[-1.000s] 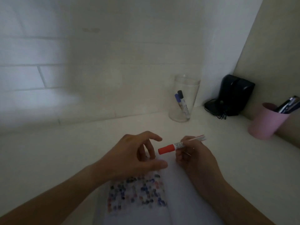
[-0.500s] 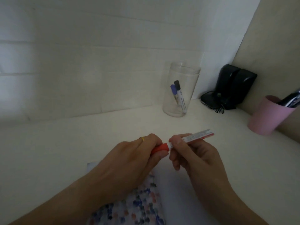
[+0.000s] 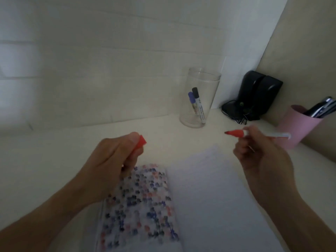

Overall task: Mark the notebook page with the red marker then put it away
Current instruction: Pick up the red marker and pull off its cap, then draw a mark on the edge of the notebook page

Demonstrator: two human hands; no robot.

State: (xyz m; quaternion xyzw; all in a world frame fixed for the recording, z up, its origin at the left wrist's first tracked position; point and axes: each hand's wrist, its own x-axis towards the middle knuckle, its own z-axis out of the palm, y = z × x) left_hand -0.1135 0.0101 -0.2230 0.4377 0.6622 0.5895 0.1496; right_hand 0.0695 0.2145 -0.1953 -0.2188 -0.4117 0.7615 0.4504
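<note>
An open notebook lies on the white desk in front of me, its blank white page [image 3: 214,190] on the right and a flower-patterned cover [image 3: 140,202] on the left. My right hand [image 3: 263,159] holds the uncapped red marker [image 3: 238,133] above the page's far corner, tip pointing left. My left hand [image 3: 112,162] grips the red cap [image 3: 141,142] over the patterned cover, well apart from the marker.
A clear glass jar [image 3: 199,99] with a blue and a black marker stands by the back wall. Black speakers with cables [image 3: 258,95] sit in the corner. A pink cup [image 3: 298,126] holding pens stands at the right.
My left hand closed on the cap and pulled it off the marker. The hands have moved apart, left with the cap, right with the bare marker.
</note>
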